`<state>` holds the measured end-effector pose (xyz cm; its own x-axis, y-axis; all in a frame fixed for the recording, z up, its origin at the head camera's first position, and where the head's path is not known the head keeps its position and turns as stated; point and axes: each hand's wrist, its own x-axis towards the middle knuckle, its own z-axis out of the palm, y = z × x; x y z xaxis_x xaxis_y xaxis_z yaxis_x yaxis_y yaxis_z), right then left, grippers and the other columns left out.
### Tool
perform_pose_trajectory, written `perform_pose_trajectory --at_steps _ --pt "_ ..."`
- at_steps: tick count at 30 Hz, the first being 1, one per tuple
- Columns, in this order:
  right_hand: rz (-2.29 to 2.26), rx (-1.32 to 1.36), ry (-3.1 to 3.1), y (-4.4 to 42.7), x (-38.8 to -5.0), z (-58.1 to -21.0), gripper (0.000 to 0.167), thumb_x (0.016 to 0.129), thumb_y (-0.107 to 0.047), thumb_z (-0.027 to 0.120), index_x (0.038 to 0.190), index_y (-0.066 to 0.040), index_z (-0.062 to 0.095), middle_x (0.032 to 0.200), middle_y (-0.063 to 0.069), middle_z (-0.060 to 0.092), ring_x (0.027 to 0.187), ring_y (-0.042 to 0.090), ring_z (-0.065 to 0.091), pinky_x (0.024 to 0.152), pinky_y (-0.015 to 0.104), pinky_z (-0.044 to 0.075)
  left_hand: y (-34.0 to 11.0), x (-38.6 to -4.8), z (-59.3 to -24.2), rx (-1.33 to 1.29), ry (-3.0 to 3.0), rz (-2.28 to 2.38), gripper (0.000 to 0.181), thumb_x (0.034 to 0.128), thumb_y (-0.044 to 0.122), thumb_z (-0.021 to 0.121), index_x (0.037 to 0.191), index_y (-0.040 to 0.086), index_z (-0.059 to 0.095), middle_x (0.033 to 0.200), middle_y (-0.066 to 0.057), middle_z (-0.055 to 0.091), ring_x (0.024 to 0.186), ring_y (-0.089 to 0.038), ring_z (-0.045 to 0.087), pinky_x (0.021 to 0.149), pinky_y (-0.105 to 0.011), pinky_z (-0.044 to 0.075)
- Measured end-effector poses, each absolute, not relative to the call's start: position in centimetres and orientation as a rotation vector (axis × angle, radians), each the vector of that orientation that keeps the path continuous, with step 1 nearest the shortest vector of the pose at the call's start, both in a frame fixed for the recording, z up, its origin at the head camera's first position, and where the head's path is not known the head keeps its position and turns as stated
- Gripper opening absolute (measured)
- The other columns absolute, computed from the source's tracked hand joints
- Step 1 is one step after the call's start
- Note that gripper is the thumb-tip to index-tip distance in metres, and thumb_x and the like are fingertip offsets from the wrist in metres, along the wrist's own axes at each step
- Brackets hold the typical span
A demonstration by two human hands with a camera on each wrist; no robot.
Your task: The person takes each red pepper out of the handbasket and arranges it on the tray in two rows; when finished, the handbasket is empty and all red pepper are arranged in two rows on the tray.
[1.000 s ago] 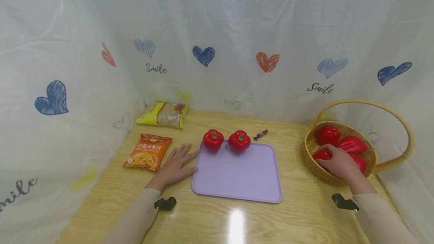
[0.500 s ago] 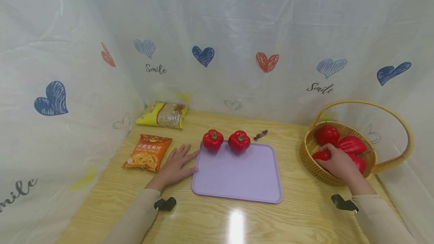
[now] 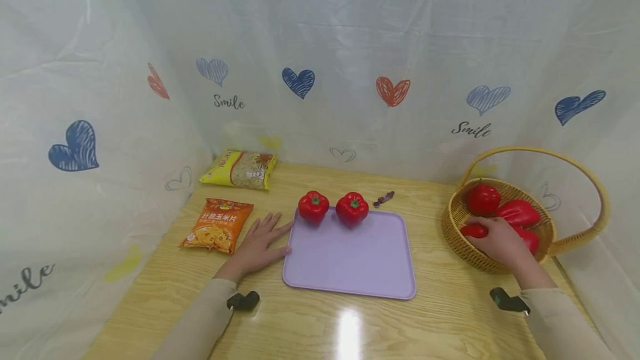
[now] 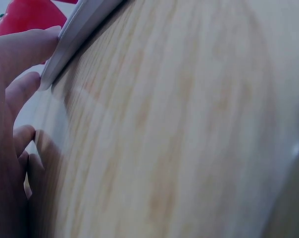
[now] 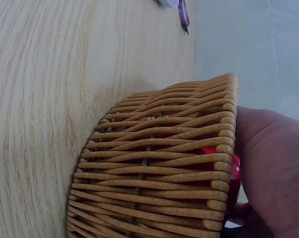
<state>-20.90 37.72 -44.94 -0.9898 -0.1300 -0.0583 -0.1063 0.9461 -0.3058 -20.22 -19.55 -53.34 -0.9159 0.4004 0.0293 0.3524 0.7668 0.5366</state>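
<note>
A lilac tray [image 3: 350,260] lies mid-table, with two red bell peppers [image 3: 313,208] [image 3: 352,209] at its back edge. My left hand [image 3: 257,244] rests with spread fingers at the tray's left edge; thumb and a finger touch the rim in the left wrist view. At the right, my right hand [image 3: 497,239] is inside a wicker basket [image 3: 462,249], its fingers and thumb round a small red item [image 3: 474,230]. Other red items [image 3: 483,199] [image 3: 518,213] lie beside it. In the right wrist view the basket wall [image 5: 159,168] hides most of the fingers.
An orange snack bag [image 3: 218,225] lies left of my left hand, and a yellow bag [image 3: 240,169] behind it. A small wrapped candy [image 3: 384,199] is just behind the tray. The basket's tall handle [image 3: 595,182] arches over its right side. A printed curtain hangs behind the table.
My right hand has shifted only slightly in the basket, and the small red item looks a little turned or lowered. The left hand, tray and peppers have not moved.
</note>
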Motion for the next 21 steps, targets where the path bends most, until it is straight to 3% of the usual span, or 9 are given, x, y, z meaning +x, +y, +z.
perform_pose_trajectory --at_steps 11,21 --pt "-0.508 -0.184 2.987 37.49 -21.15 -44.65 0.046 0.085 -0.022 0.079 0.123 0.001 0.066 0.107 0.028 0.069 0.094 0.045 0.064 0.081 0.064 0.053 -19.68 -20.25 -53.59 0.619 2.88 0.847 0.067 0.0963 0.054 0.061 0.156 0.028 0.043 0.168 -0.014 0.02 0.156 -0.036 0.008 0.125 -0.054 -0.001" --pt "-0.505 -0.149 3.033 37.92 -20.91 -44.91 0.058 0.087 -0.034 0.079 0.131 -0.001 0.062 0.12 0.04 0.053 0.11 0.055 0.048 0.08 0.069 0.05 -19.82 -20.3 -53.8 0.631 2.887 0.849 0.068 0.0961 0.056 0.06 0.156 0.029 0.043 0.168 -0.013 0.02 0.156 -0.035 0.008 0.125 -0.055 -0.001"
